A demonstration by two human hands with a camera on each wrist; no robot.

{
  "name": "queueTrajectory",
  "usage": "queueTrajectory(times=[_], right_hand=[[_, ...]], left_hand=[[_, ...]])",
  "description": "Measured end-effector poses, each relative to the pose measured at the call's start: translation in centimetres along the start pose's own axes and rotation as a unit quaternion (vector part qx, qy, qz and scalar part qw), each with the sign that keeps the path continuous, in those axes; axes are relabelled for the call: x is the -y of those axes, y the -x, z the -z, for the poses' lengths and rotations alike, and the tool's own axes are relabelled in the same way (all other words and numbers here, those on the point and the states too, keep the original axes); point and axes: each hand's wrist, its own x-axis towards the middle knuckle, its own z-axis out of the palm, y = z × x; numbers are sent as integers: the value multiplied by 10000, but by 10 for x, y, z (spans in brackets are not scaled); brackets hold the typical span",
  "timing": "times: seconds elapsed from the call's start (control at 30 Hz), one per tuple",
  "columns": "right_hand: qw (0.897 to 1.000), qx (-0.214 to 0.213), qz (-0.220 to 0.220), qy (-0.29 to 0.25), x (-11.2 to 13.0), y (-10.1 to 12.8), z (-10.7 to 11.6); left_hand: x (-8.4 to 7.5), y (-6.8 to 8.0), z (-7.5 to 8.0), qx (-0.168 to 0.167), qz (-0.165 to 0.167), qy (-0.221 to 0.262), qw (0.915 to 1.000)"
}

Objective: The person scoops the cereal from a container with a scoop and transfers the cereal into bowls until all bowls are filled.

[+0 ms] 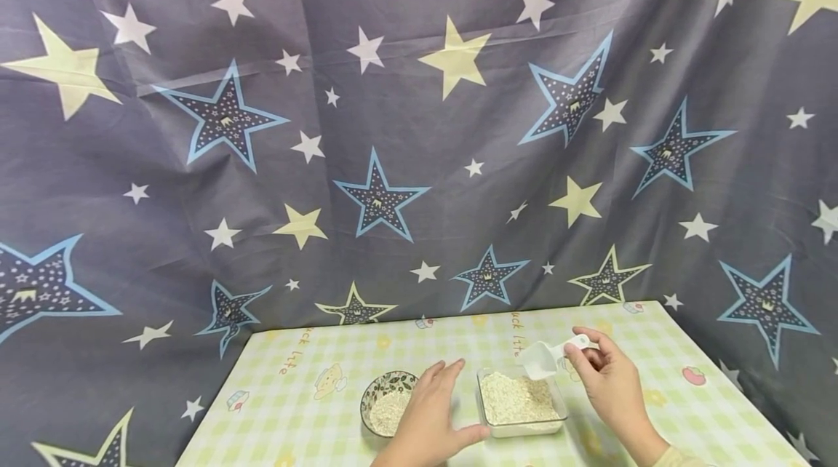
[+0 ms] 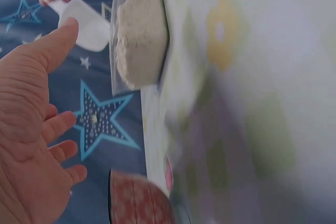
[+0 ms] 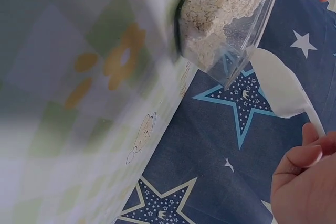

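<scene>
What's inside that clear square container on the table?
The clear container holds pale oat-like flakes, heaped nearly to the rim. Its bottom is covered by the flakes.

The left hand [image 1: 428,416] hides part of the patterned bowl [image 1: 386,403], and both wrist views blur the tablecloth [image 2: 252,108]

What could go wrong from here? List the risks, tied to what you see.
1. The right hand pinches the white scoop only by the end of its handle, above the clear container of oats; it could tip or slip.
2. The container looks heaped, so digging in may push oats over the rim onto the tablecloth.
3. The left hand lies open between the container and the patterned bowl, gripping neither; either might slide if bumped.
</scene>
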Motion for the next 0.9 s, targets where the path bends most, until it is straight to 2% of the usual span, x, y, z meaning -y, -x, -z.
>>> queueTrajectory(times=[0.17,0.37,0.7,0.9], right_hand=[[9999,132,-59,60,-1,0,0],[9999,90,71,91,-4,2,-2],[9992,257,265,174,-9,8,-11],[9989,458,72,65,-10,10,-15]], left_hand=[[-7,-9,-11,102,-51,-81,9999],[-8,-16,-21,260,111,-78,9996],[-11,-21,-26,633,530,250,9963],[-10,-23,-26,707,507,288,9958]])
